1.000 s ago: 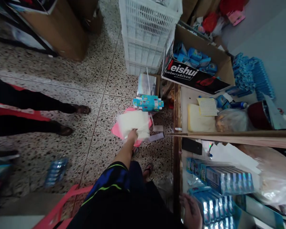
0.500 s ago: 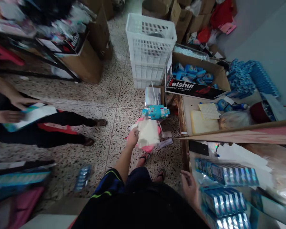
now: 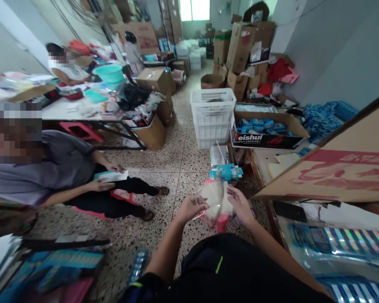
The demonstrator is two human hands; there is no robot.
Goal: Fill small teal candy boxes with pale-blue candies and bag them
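My left hand (image 3: 194, 208) pinches the left side of a clear plastic bag (image 3: 213, 200), which bends in front of me above a pink stool (image 3: 221, 223). At the right edge of a pale, cream-coloured stack (image 3: 228, 206) is my right hand (image 3: 241, 206), its fingers stretched out and apart. Whether those fingers touch the bag or the stack is hard to tell. Just beyond the bag lies a flattened blue printed box (image 3: 226, 172). Blur and glare hide the bag's exact outline.
White plastic crates (image 3: 213, 113) are stacked ahead. A carton (image 3: 265, 141) of blue packs stands on the right-hand bench, behind a large cardboard panel (image 3: 341, 168). Blue packs (image 3: 347, 240) lie near my right side. A seated co-worker (image 3: 66, 168) holds a sheet at left.
My view has tilted up towards the room. My right hand has come from beside the bench to the bag and stack. My left hand still holds clear plastic, now bent upward.
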